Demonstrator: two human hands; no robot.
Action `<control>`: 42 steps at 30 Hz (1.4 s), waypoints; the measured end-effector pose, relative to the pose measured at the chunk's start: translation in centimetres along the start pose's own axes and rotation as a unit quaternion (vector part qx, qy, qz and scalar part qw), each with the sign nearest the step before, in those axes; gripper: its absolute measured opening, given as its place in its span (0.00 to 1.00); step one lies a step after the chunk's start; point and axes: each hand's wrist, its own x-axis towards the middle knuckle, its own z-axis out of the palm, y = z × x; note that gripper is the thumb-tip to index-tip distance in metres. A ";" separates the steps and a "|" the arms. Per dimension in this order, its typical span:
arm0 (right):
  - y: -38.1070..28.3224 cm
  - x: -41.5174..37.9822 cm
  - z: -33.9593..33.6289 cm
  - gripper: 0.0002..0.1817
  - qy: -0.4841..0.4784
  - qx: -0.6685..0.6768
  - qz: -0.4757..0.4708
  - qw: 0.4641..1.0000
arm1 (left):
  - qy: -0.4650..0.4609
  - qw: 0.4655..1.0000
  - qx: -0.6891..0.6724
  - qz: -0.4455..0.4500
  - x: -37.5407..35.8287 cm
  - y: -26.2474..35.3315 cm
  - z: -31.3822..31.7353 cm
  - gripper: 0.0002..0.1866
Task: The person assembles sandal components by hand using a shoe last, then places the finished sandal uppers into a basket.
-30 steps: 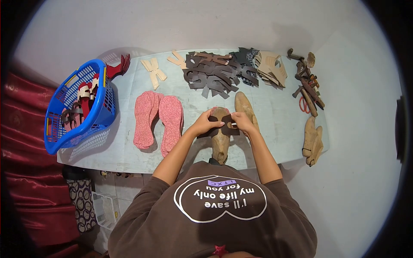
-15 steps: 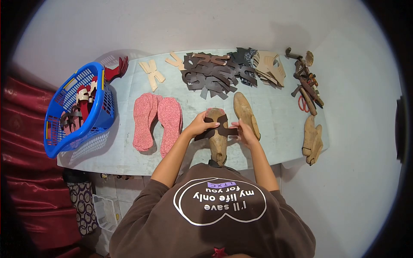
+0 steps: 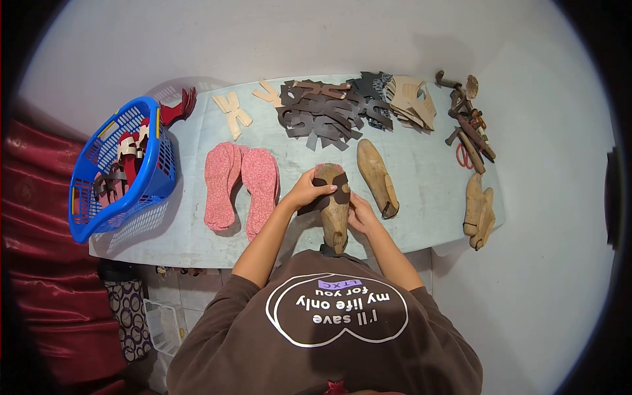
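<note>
A wooden shoe last [image 3: 335,220] points away from my body, its heel end near my shirt, with a pink patterned piece at its toe. Over its front lies a dark brown strap piece [image 3: 331,186]. My left hand [image 3: 307,191] grips the strap piece against the last, thumb on top. On the other side, my right hand [image 3: 361,213] is closed at the last's right edge, its fingertips partly hidden, where the strap's right end is folded down out of sight. A second wooden last [image 3: 376,175] lies to the right.
Pink insoles [image 3: 260,184] and a blue basket [image 3: 153,164] of sandals are on the left. Dark strap pieces [image 3: 319,118], beige pieces [image 3: 411,102] and cream pieces [image 3: 232,113] lie at the back. Tools [image 3: 471,131] and more lasts [image 3: 474,205] occupy the table's right side.
My right hand has moved down and inward to the last's side, and the strap's right end no longer sticks out. My left hand has kept its hold.
</note>
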 end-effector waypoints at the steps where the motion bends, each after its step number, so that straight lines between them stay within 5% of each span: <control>1: -0.4 -0.4 0.4 0.13 0.001 0.000 0.000 1.000 | -0.003 1.000 -0.004 -0.003 -0.1 0.1 0.0 0.23; 4: -1.3 -0.7 0.6 0.16 0.085 -0.133 0.047 0.986 | -0.004 1.000 0.003 -0.003 -0.3 0.1 -0.1 0.23; 12: -2.0 0.1 0.4 0.11 0.157 -0.461 -0.091 0.869 | -0.003 1.000 0.003 0.003 -0.1 0.2 0.1 0.25; 19: -3.5 -1.5 3.0 0.12 0.068 -0.460 -0.175 0.868 | -0.020 0.999 0.041 0.000 0.2 0.3 0.5 0.25; 21: -4.4 -1.8 3.1 0.15 0.027 -0.324 -0.071 0.943 | -0.022 0.999 0.039 0.003 0.2 0.3 0.4 0.26; 25: -5.7 -2.3 4.1 0.21 0.022 -0.364 -0.069 0.929 | -0.006 0.997 0.033 0.065 0.1 -0.2 0.7 0.32; 27: -6.4 -1.9 4.1 0.25 -0.046 -0.504 -0.107 0.856 | 0.012 0.997 0.044 0.064 -0.2 -0.1 0.9 0.36; 31: -6.9 -1.4 3.8 0.30 -0.073 -0.477 -0.069 0.873 | 0.059 0.997 0.047 0.033 -0.4 0.1 1.2 0.46; 42: -7.4 -0.7 3.5 0.28 -0.121 -0.404 0.022 0.907 | 0.094 0.994 0.037 0.038 -0.4 -0.1 1.3 0.51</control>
